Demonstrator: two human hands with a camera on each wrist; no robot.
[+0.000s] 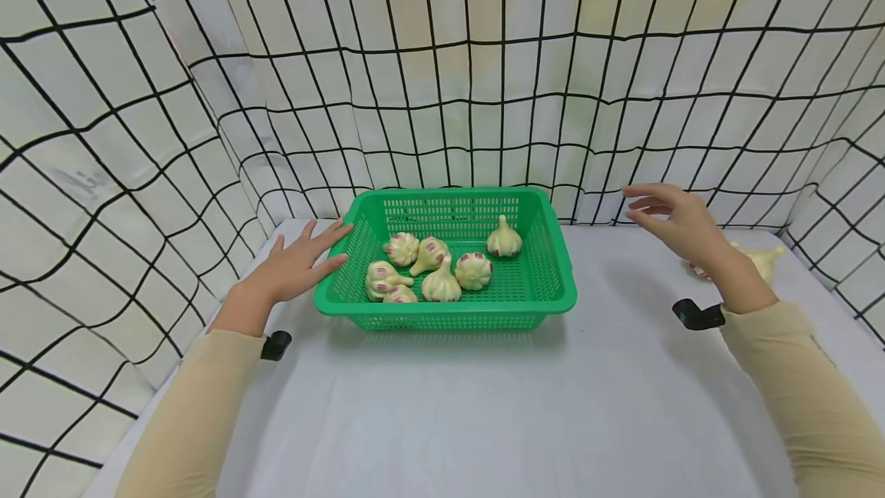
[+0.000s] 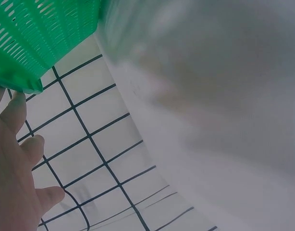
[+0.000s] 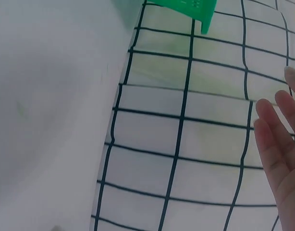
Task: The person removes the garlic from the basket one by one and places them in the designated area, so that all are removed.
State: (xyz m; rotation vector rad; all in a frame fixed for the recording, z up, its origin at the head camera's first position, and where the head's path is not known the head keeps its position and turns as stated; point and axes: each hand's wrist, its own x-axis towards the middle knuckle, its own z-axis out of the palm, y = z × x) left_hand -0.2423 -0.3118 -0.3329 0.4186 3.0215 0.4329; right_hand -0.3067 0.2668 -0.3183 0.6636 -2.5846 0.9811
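A green plastic basket with slotted sides stands on the white table, and several garlic bulbs lie in it. Most of them crowd its left half; one garlic bulb sits stem up at the right. My left hand has its fingers spread, fingertips right at the basket's left rim, which the left wrist view also shows. To the right of the basket, my right hand hovers over the table with fingers loosely bent and nothing in them. Behind my right wrist, partly hidden, more garlic lies on the table.
A black net hangs over white walls at the back and along both sides, close behind the basket. The white tabletop extends in front of the basket. Small black wrist cameras sit at both cuffs.
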